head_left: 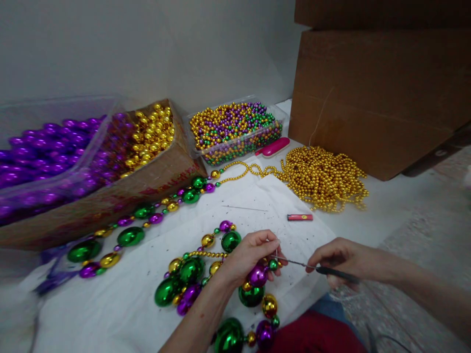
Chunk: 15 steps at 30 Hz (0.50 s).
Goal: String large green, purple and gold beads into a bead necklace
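Observation:
Pinched closed, my left hand (250, 252) holds the end of a bead necklace (258, 275) by its thin string. Shiny purple, green and gold balls hang below those fingers and run down to the bottom edge. My right hand (344, 257) is closed around a thin hooked-looking tool with a black handle (338, 274). Its slim metal shaft points left and reaches the left fingertips at the string; the exact tip is too small to make out. More of the strung balls, with a length of small gold beads (208, 254), lie left of my left wrist.
A finished-looking bead strand (130, 236) lies along a cardboard box of gold beads (152, 132). Purple balls (51, 142) fill a clear bin. Behind are a tub of mixed beads (235, 122), a pink-handled tool (275, 146), gold bead chains (324, 176), a red lighter (300, 217) and large cartons (371, 98).

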{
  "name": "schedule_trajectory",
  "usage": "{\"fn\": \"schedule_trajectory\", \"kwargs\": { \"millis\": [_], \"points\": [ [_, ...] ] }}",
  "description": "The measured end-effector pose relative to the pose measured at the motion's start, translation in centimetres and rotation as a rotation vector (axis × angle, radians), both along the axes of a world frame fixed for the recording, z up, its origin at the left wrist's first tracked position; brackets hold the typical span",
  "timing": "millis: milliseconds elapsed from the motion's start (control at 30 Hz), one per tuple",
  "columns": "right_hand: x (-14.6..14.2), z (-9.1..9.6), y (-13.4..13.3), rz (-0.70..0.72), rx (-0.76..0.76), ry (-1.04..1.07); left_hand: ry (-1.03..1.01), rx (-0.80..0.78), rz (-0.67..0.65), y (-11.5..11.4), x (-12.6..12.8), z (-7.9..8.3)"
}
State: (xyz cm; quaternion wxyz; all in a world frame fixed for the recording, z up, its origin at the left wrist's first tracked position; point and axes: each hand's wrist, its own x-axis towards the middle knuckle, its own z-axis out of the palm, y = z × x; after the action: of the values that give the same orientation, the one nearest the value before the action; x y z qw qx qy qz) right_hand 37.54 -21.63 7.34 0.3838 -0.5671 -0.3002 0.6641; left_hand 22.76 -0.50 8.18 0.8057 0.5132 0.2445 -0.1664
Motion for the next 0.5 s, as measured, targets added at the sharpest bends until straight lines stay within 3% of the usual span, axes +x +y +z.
{"fn": "schedule_trajectory", "kwargs": {
  "millis": [500],
  "points": [
    [-1.2,-0.1,-0.7,-0.075,0.065,-0.016,-0.014,-0.003,0.022,-0.2,-0.3,0.0]
  ]
}}
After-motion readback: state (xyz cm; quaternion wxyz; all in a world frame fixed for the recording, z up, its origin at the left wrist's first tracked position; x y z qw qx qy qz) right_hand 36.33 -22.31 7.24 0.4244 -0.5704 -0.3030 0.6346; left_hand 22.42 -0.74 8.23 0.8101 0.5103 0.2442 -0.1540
